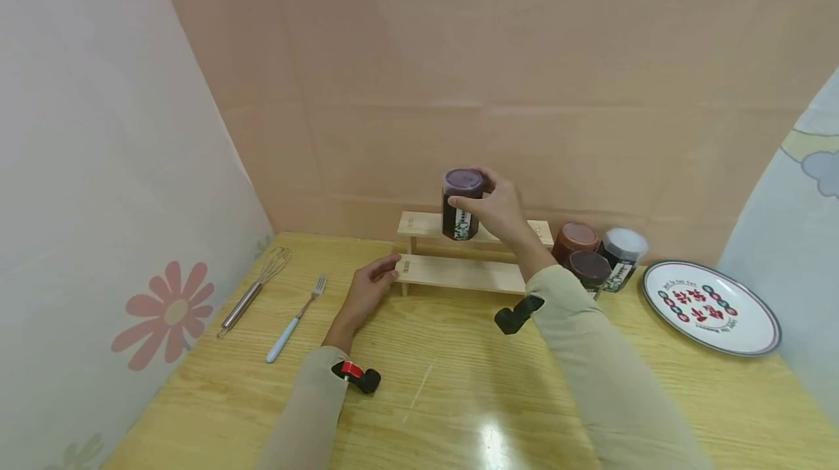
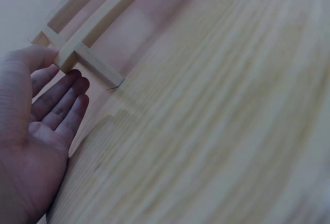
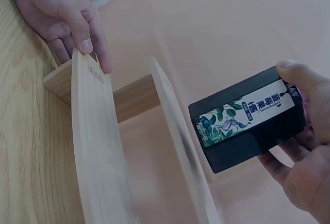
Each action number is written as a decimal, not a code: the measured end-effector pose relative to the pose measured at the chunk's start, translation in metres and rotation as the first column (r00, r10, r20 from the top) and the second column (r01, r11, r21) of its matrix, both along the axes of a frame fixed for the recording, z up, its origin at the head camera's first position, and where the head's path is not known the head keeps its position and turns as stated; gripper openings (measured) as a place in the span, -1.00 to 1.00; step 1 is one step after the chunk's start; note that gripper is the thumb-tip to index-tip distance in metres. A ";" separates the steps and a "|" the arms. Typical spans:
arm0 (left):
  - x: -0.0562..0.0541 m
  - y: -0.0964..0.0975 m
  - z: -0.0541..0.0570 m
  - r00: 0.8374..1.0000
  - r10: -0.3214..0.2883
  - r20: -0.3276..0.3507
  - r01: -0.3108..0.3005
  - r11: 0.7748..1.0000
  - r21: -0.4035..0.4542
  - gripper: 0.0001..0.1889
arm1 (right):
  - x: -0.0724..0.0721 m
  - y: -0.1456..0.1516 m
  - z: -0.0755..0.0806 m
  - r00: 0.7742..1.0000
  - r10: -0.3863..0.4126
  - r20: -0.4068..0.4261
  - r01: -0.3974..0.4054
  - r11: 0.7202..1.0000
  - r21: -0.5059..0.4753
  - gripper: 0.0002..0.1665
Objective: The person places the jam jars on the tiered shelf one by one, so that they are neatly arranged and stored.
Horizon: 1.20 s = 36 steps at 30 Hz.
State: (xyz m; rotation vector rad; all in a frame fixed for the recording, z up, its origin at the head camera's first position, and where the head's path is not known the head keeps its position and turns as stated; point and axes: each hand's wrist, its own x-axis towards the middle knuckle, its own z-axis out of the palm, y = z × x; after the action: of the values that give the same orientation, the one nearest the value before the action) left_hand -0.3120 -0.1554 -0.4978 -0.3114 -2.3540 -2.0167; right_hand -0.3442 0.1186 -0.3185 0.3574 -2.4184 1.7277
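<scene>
My right hand [image 1: 501, 211] grips a dark, many-sided jam jar [image 1: 462, 217] near its purple lid. The jar is held upright in front of the upper board of a two-step wooden shelf [image 1: 459, 271]. Its label [image 3: 250, 111], with leaves and berries, shows in the right wrist view, where the base hangs apart from the upper board [image 3: 178, 136]. At the left end of the lower board, my left hand [image 1: 368, 291] pinches the wood between thumb and fingers. The left wrist view shows this hand's palm [image 2: 44, 146], with the other fingers below the board.
Right of the shelf stand several more jars: one with a brown-red lid [image 1: 577, 237], one with a dark lid [image 1: 588, 266] and one with a white lid [image 1: 623, 255]. A white plate [image 1: 711, 339] lies further right. A whisk [image 1: 252, 295] and a fork [image 1: 296, 320] lie on the left.
</scene>
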 end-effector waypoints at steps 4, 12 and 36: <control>0.001 -0.001 0.000 1.000 0.004 0.011 -0.004 1.000 -0.002 -0.58 | -0.005 -0.004 -0.005 1.000 -0.014 -0.004 0.015 1.000 0.004 -0.14; 0.004 -0.001 0.003 1.000 -0.003 0.019 0.002 1.000 0.011 -0.55 | -0.010 -0.013 -0.012 0.999 -0.045 -0.013 0.045 0.999 0.011 -0.10; 0.006 0.005 0.002 1.000 -0.003 0.001 0.003 1.000 0.007 -0.58 | -0.017 -0.025 -0.026 0.991 -0.124 -0.059 0.122 0.992 -0.022 -0.12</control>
State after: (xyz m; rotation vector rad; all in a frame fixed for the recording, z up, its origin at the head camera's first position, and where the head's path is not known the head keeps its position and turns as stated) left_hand -0.3062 -0.1503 -0.4962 -0.3141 -2.3478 -2.0271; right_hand -0.3617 0.0931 -0.3443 0.2483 -2.3285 1.6622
